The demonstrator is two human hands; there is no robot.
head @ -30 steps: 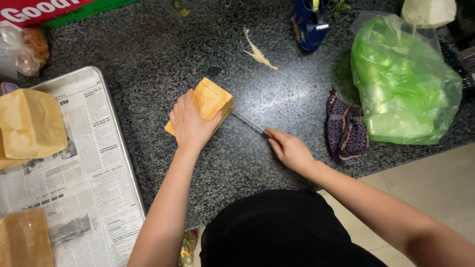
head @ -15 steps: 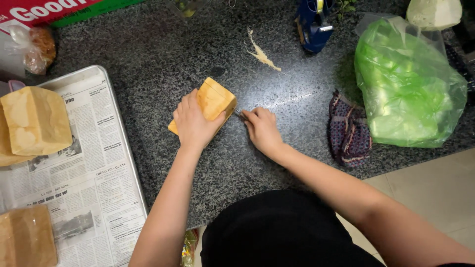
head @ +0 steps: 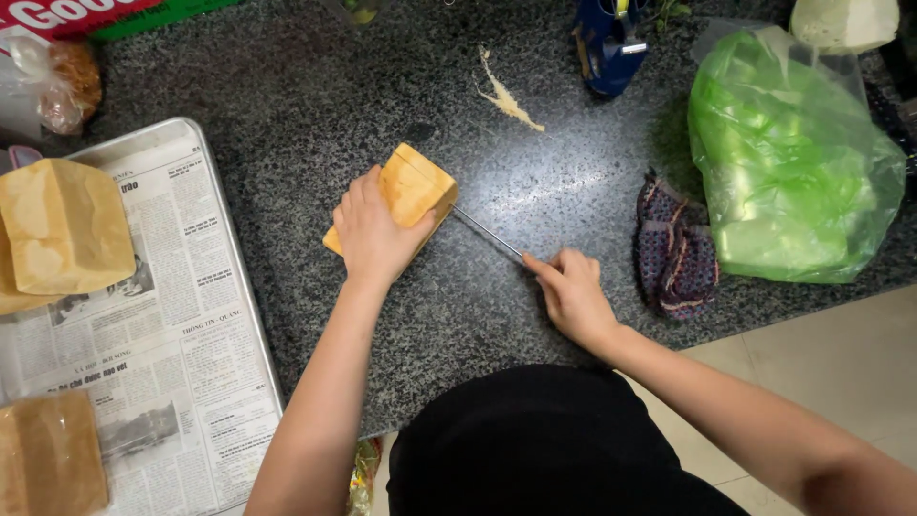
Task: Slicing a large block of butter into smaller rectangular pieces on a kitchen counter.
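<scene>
The left hand (head: 374, 232) lies flat over a yellow block (head: 413, 188) at centre frame on the dark speckled counter (head: 287, 115), fingers wrapped around its near side and hiding its lower part. The right hand (head: 575, 296) is closed on the handle of a knife (head: 489, 234); the handle is buried in the fist, and the thin blade's tip vanishes behind the block, so how deep it sits is unclear. At the left edge a tray (head: 186, 129) lined with newspaper carries more blocks (head: 65, 227), cut off by the frame. A green plastic bag (head: 788, 172) fills the upper right, a patterned cloth (head: 673, 247) beside it. Half a second ago the right hand was close against the block; now it has drawn back toward lower right, exposing the blade.
</scene>
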